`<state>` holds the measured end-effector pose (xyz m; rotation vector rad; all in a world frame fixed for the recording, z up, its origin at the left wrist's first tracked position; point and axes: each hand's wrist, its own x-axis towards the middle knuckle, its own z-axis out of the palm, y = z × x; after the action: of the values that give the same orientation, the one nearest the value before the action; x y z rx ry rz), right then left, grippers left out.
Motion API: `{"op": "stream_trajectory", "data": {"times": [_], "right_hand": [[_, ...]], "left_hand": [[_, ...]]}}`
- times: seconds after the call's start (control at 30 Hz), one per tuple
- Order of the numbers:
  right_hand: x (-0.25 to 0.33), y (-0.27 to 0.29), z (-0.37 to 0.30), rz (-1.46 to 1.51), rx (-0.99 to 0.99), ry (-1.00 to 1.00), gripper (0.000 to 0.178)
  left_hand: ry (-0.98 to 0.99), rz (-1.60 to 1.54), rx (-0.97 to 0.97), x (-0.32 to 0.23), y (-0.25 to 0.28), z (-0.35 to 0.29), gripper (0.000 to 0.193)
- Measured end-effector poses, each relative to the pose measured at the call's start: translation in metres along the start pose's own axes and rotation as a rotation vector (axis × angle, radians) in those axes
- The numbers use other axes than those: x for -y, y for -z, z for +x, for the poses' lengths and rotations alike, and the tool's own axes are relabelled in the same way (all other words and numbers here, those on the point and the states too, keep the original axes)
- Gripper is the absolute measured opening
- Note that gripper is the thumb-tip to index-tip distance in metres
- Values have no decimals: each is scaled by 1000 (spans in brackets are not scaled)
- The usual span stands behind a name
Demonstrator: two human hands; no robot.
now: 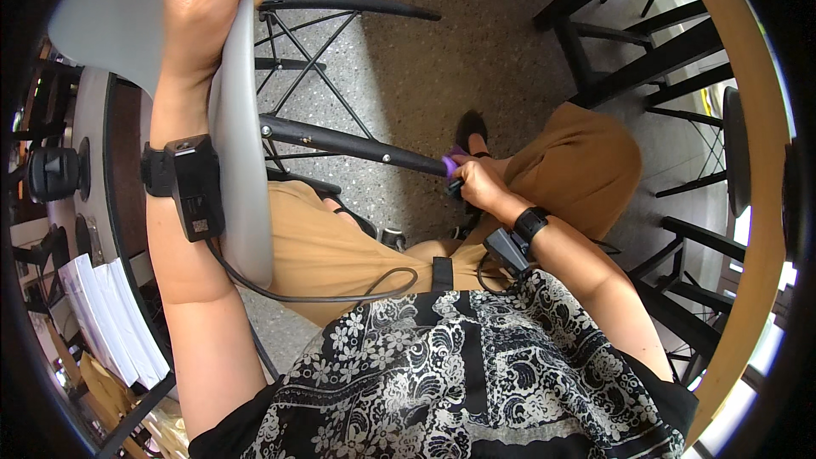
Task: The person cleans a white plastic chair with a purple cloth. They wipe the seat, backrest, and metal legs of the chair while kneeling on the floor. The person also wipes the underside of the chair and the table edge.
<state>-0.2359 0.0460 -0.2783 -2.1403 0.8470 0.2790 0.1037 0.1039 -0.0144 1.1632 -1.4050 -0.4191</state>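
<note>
A grey moulded chair lies tipped on its side in front of me, its black legs and thin crossed braces pointing right. My left hand is closed round the rim of the seat at the top of the view. My right hand is closed at the foot of the nearest black chair leg. Something purple sits at the tip of that leg against my fingers; its kind is unclear. A small black piece shows by the same fingers, partly hidden.
Speckled floor lies under the chair. At left stands a desk with stacked white papers. A wooden-edged table curves along the right, with black table legs and a dark chair near it. A cable hangs across my lap.
</note>
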Motion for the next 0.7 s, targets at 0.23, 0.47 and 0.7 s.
{"op": "stream_trajectory", "data": {"times": [0.23, 0.47, 0.7], "right_hand": [[66, 1, 15, -23, -323, 521, 21], [21, -10, 17, 92, -366, 521, 17], [-73, -41, 29, -243, -124, 98, 3]], "left_hand": [[72, -119, -158, -2, -17, 2, 3], [47, -92, -167, -12, -32, 4, 3], [62, -132, -127, -9, -49, 12, 3]]}}
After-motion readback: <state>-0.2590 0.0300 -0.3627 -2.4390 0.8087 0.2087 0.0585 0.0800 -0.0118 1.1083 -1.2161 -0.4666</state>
